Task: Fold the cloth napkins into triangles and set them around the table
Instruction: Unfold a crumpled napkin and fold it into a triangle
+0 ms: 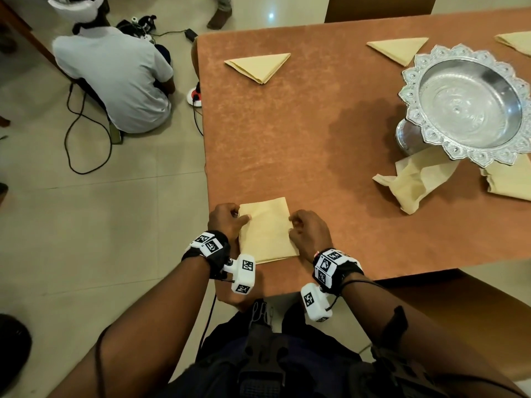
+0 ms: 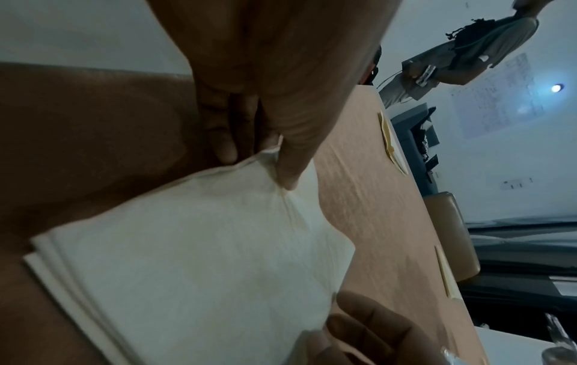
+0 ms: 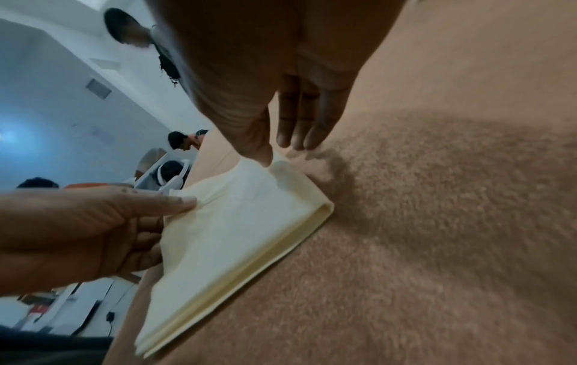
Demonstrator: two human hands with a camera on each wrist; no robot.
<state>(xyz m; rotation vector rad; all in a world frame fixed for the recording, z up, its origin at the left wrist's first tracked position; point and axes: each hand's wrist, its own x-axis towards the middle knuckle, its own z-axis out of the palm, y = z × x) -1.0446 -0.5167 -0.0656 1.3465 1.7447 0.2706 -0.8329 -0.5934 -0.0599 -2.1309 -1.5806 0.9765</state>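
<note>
A cream cloth napkin [image 1: 265, 229], folded into a thick rectangle, lies near the front left corner of the orange-brown table [image 1: 287, 133]. My left hand [image 1: 228, 218] pinches its far left corner, the thumb [image 2: 288, 170] on top and the fingers [image 2: 223, 145] at the edge. My right hand [image 1: 304, 228] holds the far right corner, with the thumb [image 3: 260, 148] on the cloth and the fingers [image 3: 299, 128] behind it touching the table. The napkin's layered edges [image 3: 218, 291] face me. Folded triangle napkins lie farther off [image 1: 258, 66], [image 1: 398, 48], and another [image 1: 514, 43] at the right edge.
An ornate silver pedestal bowl [image 1: 413, 79] stands at the right, with two loose unfolded napkins [image 1: 413, 179], [image 1: 508, 179] beside its foot. A person [image 1: 120, 76] sits on the tiled floor left of the table among cables [image 1: 74, 133]. A chair back [image 1: 379, 7] stands at the far side.
</note>
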